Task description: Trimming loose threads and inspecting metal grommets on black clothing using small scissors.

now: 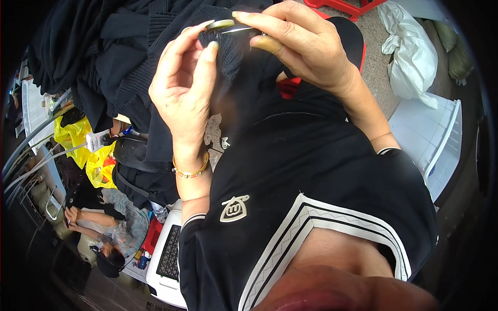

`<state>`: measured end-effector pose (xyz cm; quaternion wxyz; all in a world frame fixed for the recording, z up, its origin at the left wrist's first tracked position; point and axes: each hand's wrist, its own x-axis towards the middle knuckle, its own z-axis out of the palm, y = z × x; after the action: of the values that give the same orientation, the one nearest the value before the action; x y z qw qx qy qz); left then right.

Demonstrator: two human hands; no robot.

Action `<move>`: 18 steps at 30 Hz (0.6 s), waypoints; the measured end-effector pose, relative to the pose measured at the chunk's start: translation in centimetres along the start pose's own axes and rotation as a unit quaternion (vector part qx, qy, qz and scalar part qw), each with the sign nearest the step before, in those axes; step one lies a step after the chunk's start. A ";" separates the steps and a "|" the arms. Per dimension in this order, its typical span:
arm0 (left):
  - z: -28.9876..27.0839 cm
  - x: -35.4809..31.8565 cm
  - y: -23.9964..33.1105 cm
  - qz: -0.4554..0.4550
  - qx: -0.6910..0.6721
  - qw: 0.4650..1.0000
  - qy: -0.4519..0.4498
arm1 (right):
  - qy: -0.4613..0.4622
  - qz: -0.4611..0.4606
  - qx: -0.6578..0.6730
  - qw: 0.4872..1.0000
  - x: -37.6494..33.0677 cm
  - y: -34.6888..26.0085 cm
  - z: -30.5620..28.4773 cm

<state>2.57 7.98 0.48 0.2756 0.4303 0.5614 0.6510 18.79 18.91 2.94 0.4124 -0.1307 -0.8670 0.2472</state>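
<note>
My left hand [182, 90] pinches an edge of dark ribbed knit fabric [228, 59] between thumb and fingers, with a pale round button [221, 24] at its fingertips. A thin shiny needle [237, 30] points from my right hand toward the button. My right hand [306, 49] is closed on the needle; its index fingertip is beside the button, and a yellowish covering shows on the thumb. The needle's far end is hidden by the fingers. The knit garment [129, 67] spreads to the left in a large dark heap.
A red plastic stool [345, 7] stands at the far edge. On the right lie a white bag [410, 57] and a white plastic bin [430, 135]. Yellow bags [78, 137], cables and a power strip [96, 141] lie left. Another person [116, 228] sits at lower left.
</note>
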 end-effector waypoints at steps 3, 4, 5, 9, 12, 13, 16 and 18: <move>-0.1 0.0 -0.5 0.025 -0.001 1.000 -0.002 | -0.006 0.009 0.016 1.000 0.0 -0.2 -0.1; -0.1 0.0 -0.5 0.025 -0.001 1.000 -0.002 | -0.006 0.009 0.016 1.000 0.0 -0.2 -0.1; -0.1 0.0 -0.5 0.026 -0.001 1.000 -0.001 | -0.004 0.010 0.017 1.000 0.0 -0.2 -0.1; 0.0 -0.1 0.0 0.004 0.009 1.000 -0.009 | -0.010 0.008 0.011 1.000 0.0 -0.2 -0.3; 0.1 -0.1 0.0 0.018 0.013 1.000 -0.007 | -0.008 0.007 0.008 1.000 0.1 -0.3 -0.3; 0.1 -0.1 0.1 0.018 0.013 1.000 -0.006 | -0.008 0.007 0.009 1.000 0.1 -0.4 -0.3; 0.0 -0.1 -0.1 0.032 0.017 0.999 -0.004 | -0.017 0.007 -0.011 1.000 0.1 -0.5 -0.4; -0.1 -0.2 0.2 0.009 0.025 1.000 -0.008 | -0.021 0.000 -0.015 1.000 0.2 -0.5 -0.7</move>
<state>2.62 7.74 0.61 0.2637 0.4470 0.5714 0.6358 19.17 18.82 3.69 0.3918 -0.1317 -0.8791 0.2373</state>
